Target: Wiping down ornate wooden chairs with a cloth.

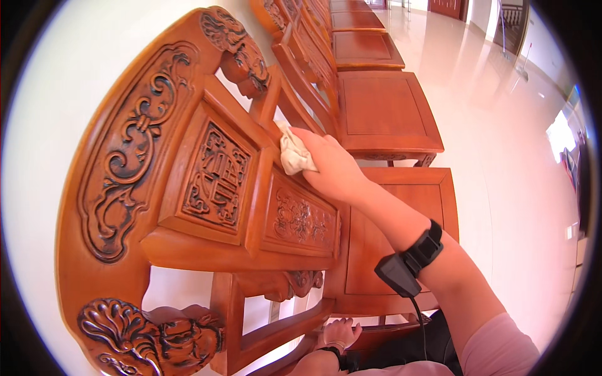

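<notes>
Reddish carved chair back [213, 169] (glossy pale floor [501, 156] beyond) meets cloth [293, 155].

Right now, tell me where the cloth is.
In the head view the cloth sits just left of centre, pressed by the right hand against the upper edge of the carved chair back.

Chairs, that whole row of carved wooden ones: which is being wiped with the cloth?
The nearest chair, whose carved backrest fills the view. The right hand presses a pale cloth on its back's top edge; the other chairs stand untouched beyond.
</notes>
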`<state>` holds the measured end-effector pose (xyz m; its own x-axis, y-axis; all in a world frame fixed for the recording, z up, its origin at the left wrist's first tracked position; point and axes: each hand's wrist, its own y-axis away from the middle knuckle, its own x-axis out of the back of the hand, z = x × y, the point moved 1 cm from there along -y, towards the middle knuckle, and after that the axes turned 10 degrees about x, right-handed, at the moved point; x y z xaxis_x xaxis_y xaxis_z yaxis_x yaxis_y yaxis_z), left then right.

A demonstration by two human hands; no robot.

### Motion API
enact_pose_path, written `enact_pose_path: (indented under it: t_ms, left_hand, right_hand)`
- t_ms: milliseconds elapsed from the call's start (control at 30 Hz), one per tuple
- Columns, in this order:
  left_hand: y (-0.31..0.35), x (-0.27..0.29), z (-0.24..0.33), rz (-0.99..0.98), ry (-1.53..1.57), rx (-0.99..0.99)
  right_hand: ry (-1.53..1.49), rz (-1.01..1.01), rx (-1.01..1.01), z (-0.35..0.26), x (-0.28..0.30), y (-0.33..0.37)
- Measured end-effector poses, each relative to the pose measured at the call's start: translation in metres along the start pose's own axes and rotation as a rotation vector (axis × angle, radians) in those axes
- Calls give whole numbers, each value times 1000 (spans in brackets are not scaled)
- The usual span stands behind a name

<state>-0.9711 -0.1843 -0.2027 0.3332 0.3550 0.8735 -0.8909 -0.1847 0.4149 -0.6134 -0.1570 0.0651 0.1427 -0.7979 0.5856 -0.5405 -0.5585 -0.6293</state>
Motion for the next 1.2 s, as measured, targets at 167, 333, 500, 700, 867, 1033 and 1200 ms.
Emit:
enact_pose_path:
  t_ms: [167, 333, 500, 700, 867, 1033, 1200]
  left_hand:
    - [3, -8, -3, 39, 24, -6]
    - [-1, -6, 3, -2, 32, -5]
    - [1, 2, 3, 81, 51, 4]
    - [2, 0, 1, 77, 78, 11]
    - [3, -13, -3, 100, 86, 20]
    - [3, -12, 2, 145, 79, -6]
    - [3, -10, -2, 105, 54, 39]
  right_hand:
    - [-602, 17, -352, -2, 1, -18]
    - [-553, -83, -437, -4, 12, -13]
    - [-817, 198, -116, -24, 42, -35]
    - [-253, -24, 86, -54, 14, -32]
    - [-161, 4, 117, -48, 10, 19]
    - [-600, -143, -510, 15, -4, 79]
    - [-857, 75, -248, -66, 40, 12]
